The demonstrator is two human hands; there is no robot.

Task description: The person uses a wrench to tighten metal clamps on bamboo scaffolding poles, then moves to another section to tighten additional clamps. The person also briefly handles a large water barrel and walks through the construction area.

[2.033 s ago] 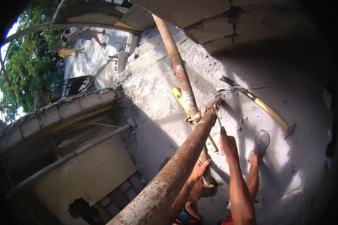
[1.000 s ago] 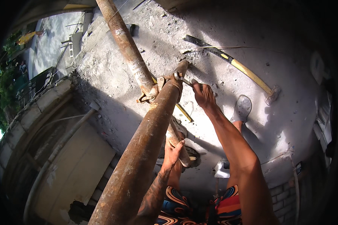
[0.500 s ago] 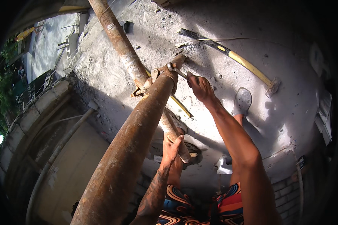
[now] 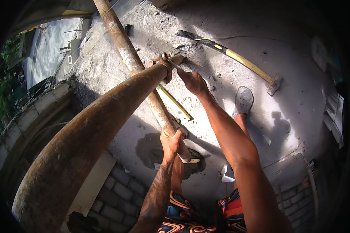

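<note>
My left hand (image 4: 171, 143) is closed around the lower end of a thin rusty scaffold pipe (image 4: 122, 44) running diagonally across the ground. A thicker rusty pipe (image 4: 101, 105) crosses over it and looms large toward the near left. Around the thick pipe's far end sits a rusty scaffold clamp (image 4: 168, 73) with a bolt. My right hand (image 4: 195, 83) grips a metal wrench (image 4: 174, 64), whose head is at the clamp's bolt. The fingers partly hide the wrench handle.
A sledgehammer (image 4: 249, 62) with a yellow and black handle lies at the far right. A narrow yellow bar (image 4: 175, 104) rests beneath the pipes. My foot in a grey clog (image 4: 243, 101) stands on the dusty concrete. A low block wall (image 4: 122, 194) edges the near side.
The thick pipe's near end has swung left in view. The clamp and my right hand with the wrench now appear farther up and left. My left hand keeps its hold on the thin pipe.
</note>
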